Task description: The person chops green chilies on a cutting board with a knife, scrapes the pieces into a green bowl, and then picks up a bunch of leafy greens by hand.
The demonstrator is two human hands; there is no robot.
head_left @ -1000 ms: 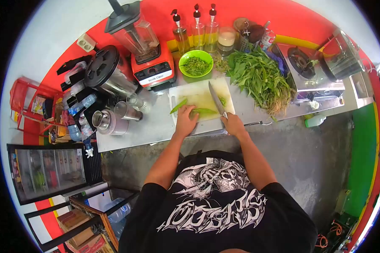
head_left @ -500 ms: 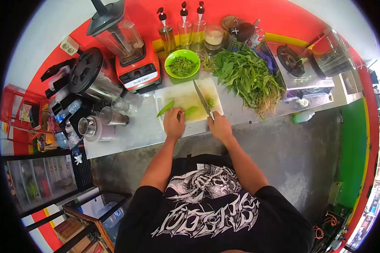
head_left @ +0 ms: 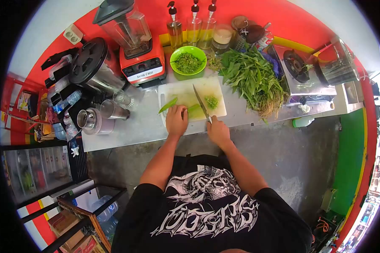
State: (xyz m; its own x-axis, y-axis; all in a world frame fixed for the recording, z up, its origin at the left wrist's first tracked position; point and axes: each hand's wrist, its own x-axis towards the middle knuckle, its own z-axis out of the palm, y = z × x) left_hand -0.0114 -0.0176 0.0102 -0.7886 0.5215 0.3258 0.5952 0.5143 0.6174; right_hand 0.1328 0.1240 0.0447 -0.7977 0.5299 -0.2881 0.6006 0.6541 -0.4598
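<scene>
My left hand (head_left: 177, 121) is closed over a bundle of green leaves (head_left: 168, 105) on the white cutting board (head_left: 179, 89); the leaves stick out on both sides of the fingers. In my right hand (head_left: 218, 130) is the handle of a kitchen knife (head_left: 201, 101), its blade pointing away from me across the board, just right of the leaves' cut end. To the right of the blade lies a small heap of chopped greens (head_left: 212, 102). Behind the board stands a lime-green bowl (head_left: 189, 76) filled with chopped leaves.
A large bunch of leafy greens with roots (head_left: 255, 80) lies right of the board, beside a gas stove (head_left: 308, 86). At the left stand a red blender (head_left: 142, 67), a steel pot (head_left: 88, 71) and metal cups (head_left: 114, 110). Pump bottles (head_left: 194, 31) line the back wall.
The camera view has shifted slightly. The knife has moved a little left relative to the board, and the chopped heap now shows apart from the blade. Both hands keep their grips.
</scene>
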